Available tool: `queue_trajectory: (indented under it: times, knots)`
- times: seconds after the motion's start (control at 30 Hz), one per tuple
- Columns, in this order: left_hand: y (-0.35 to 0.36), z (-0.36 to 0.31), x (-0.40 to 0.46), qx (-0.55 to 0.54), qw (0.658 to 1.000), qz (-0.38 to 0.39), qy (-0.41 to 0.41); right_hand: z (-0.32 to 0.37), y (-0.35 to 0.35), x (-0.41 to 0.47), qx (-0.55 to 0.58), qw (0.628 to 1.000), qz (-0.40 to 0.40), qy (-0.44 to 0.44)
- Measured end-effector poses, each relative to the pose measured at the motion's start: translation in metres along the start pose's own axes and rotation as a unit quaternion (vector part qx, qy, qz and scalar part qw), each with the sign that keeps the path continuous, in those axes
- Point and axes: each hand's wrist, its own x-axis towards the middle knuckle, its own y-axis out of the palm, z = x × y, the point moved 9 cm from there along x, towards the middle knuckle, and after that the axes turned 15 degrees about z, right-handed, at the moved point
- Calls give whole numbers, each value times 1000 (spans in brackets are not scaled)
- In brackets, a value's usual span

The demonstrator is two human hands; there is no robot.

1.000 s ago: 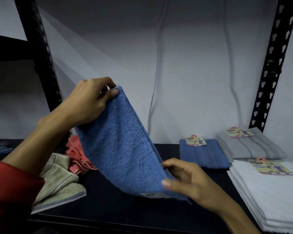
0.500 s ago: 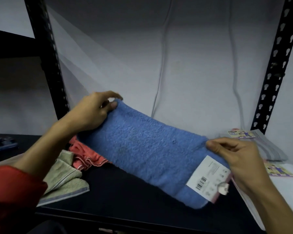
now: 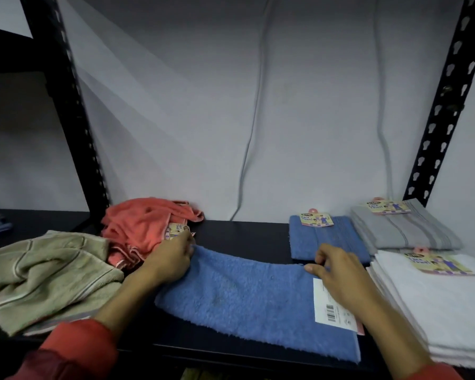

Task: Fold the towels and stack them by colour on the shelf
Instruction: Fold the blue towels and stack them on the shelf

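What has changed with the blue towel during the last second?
The blue towel, held up in the air a second ago, now lies flat on the shelf. The left hand and right hand have come down with it, each pinching a far corner. The folded stacks and crumpled towels stayed in place.

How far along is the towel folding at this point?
Done: folded blue towel, grey towels and white stack at right. In hand: both hands hold a blue towel on the shelf. Left: crumpled red towel and beige towel.
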Motion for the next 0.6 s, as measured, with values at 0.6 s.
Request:
queue_trajectory:
  times: [0.6]
  knots:
    - [60,0,-35,99,987,118,-36,12,53,-43,-241,967,81,17]
